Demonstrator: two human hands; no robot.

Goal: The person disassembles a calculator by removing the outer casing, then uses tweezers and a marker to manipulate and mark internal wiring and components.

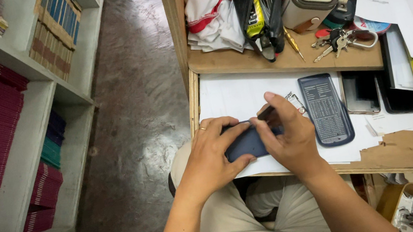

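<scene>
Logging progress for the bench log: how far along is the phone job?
Done: a dark back cover already lies apart on the desk paper. In hand: left hand steadies the dark phone while right hand works a thin dark tool at its top edge. Left: two other phones lie untouched beside the cover.

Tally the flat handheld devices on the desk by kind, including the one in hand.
Dark blue phone held in both hands: 1
Dark calculator with keypad: 1
Phones lying flat, dark screens: 2
Total: 4
</scene>
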